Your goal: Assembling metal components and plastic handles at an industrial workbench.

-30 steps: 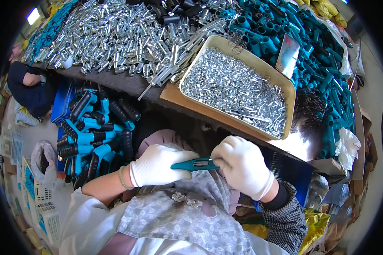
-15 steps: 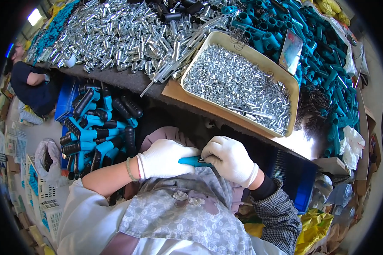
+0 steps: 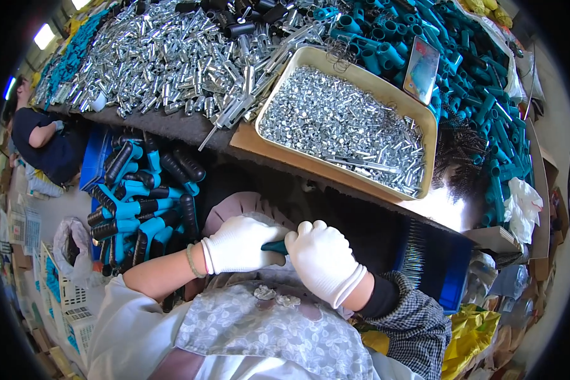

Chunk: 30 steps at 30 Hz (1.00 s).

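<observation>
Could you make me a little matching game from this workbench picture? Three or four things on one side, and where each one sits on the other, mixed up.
Things:
1. teal part
2. small silver pieces
3. black-and-blue handles
4. white rag

Places:
A. piled in a blue crate below the bench's left side
B. heaped in the tan tray
C. at the bench's right end
D. between the gloved left hand and right hand

Pairs: 1-D, 2-B, 3-A, 4-C
</observation>
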Motion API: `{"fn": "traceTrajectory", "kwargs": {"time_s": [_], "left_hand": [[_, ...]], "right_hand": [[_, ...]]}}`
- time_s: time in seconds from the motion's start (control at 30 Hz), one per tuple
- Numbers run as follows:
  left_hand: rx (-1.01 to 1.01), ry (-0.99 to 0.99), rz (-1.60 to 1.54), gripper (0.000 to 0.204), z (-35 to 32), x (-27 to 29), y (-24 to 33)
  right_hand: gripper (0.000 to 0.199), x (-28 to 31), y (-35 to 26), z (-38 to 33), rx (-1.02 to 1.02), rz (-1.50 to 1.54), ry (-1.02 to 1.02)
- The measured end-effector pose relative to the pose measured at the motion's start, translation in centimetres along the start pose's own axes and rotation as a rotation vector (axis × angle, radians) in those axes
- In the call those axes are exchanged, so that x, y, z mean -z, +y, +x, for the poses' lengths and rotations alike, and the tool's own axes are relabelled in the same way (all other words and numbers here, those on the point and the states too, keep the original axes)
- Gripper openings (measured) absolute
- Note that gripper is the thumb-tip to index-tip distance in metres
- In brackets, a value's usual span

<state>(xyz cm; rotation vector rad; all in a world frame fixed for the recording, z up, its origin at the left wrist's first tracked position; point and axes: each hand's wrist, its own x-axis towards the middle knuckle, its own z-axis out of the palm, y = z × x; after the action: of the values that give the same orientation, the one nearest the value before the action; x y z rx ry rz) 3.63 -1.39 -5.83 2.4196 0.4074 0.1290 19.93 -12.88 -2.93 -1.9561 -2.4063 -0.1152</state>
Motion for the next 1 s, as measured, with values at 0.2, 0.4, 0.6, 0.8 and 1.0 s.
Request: {"fn": "traceTrajectory", "kwargs": {"time_s": [0.2,0.4,0.6,0.8,1.0], "left_hand": [[-0.042,0.081,-0.022,0.035,-0.1,-0.6,0.2],[-0.147,0.189,-0.036,0.039,-0.6,0.5,1.3],[-0.070,0.183,-0.093,0.042,-1.5,2.6,2.7],[-0.072,0.170,-0.149,0.046,-1.2,3.4,4.0],[-0.033,0.118,-0.220,0.046,-1.1,3.5,4.7]], "right_hand": [[0.012,-0.1,0.0,-0.6,-0.006,0.085,-0.037],[0.009,2.3,5.2,-0.6,-0.076,0.851,0.027],[0.010,1.2,7.1,-4.2,-0.520,1.373,0.327],[0.015,-5.8,2.1,-6.2,-0.601,2.019,0.199],[0.019,-7.7,-0.4,-4.1,-0.382,2.391,0.394]]}}
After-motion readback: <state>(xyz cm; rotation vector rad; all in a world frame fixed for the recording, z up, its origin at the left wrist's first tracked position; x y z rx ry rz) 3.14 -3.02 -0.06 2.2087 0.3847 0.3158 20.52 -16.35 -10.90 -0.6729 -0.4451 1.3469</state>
